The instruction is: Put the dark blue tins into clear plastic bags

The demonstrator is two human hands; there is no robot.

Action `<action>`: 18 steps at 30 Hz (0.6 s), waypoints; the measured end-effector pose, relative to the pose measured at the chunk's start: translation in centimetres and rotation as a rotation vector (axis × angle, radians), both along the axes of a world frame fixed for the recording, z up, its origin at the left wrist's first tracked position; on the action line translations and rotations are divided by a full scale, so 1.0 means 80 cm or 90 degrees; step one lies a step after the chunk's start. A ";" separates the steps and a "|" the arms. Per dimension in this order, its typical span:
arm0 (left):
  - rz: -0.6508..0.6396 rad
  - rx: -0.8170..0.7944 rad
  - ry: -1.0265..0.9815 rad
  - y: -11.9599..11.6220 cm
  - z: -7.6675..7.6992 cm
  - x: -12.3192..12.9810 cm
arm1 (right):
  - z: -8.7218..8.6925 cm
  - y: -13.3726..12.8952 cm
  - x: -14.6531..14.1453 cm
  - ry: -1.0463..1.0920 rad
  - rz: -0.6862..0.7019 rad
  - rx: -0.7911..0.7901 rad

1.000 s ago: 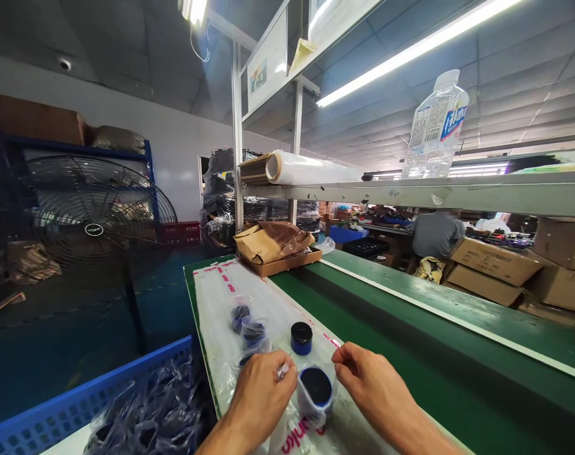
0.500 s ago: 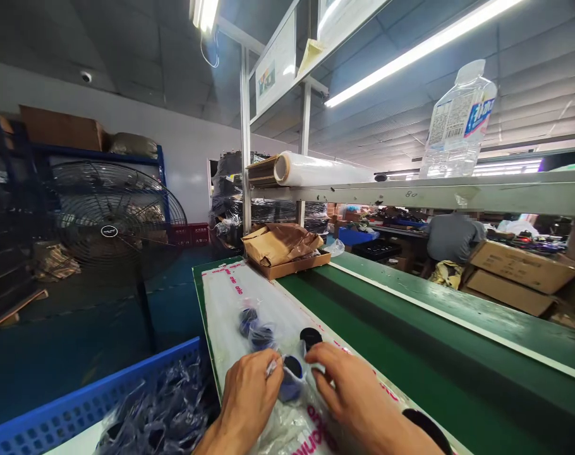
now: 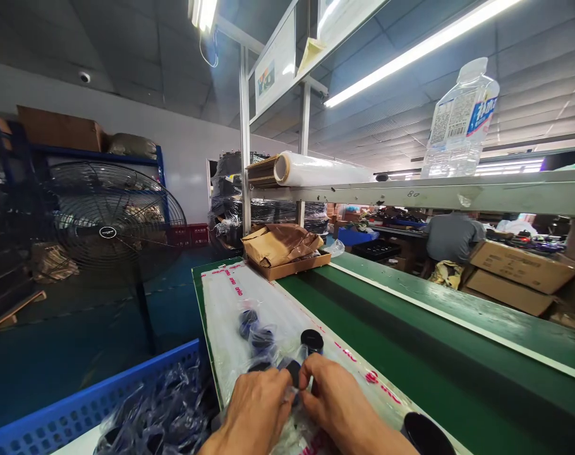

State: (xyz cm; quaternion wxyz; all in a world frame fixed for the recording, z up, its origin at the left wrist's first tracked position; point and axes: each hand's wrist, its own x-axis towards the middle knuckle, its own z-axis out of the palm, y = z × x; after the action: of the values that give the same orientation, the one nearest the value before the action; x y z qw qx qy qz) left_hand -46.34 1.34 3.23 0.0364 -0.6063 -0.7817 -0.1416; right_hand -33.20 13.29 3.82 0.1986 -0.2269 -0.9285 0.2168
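My left hand [image 3: 259, 404] is closed in a pinch on thin clear plastic at the bottom centre. Close beside it, my right hand [image 3: 332, 398] pinches the same plastic around a dark round piece [image 3: 293, 373]. Beyond the right hand a black cylindrical part [image 3: 312, 341] stands unwrapped. Two dark pieces in clear bags, a nearer one [image 3: 261, 339] and a farther one [image 3: 248, 322], lie up the white covered strip [image 3: 225, 303]. Part of another dark piece [image 3: 260, 366] shows just past my left hand. A larger black round part [image 3: 424, 435] is by my right forearm.
A blue basket [image 3: 93, 393] with bagged dark pieces [image 3: 159, 411] is at lower left. A cardboard tray [image 3: 297, 265] holds brown paper at the table's far end. Green belt [image 3: 387, 328] runs along the right. Above stands a bottle [image 3: 460, 123] on a shelf; a person [image 3: 453, 237] sits beyond.
My hands have come closer together, the right one moving left and down onto the plastic. The dark piece between them is now more covered, and another dark piece shows beyond my left hand.
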 end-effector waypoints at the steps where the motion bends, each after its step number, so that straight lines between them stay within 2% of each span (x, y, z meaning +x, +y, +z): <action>1: 0.002 0.009 -0.021 0.001 0.002 0.000 | 0.003 -0.001 0.001 -0.002 0.003 -0.014; 5: 0.008 0.067 -0.193 0.006 0.012 -0.002 | 0.003 -0.005 0.001 -0.012 0.045 -0.038; 8: 0.025 0.090 -0.264 0.007 0.016 -0.003 | 0.000 -0.004 0.000 -0.035 0.054 -0.021; 11: 0.046 0.083 -0.285 0.005 0.018 -0.003 | 0.007 -0.001 0.003 -0.056 0.047 0.013; 15: 0.056 0.099 -0.274 0.002 0.017 -0.001 | 0.031 0.010 0.008 -0.054 0.039 0.048; 18: 0.070 0.121 -0.281 0.001 0.017 0.001 | 0.043 0.029 0.007 -0.032 -0.022 0.044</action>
State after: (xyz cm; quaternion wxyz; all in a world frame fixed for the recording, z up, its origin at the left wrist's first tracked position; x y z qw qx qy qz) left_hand -46.22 1.39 4.55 -0.0708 -0.5113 -0.7855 -0.3415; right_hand -32.65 15.64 7.27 0.1864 -0.2416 -0.9360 0.1752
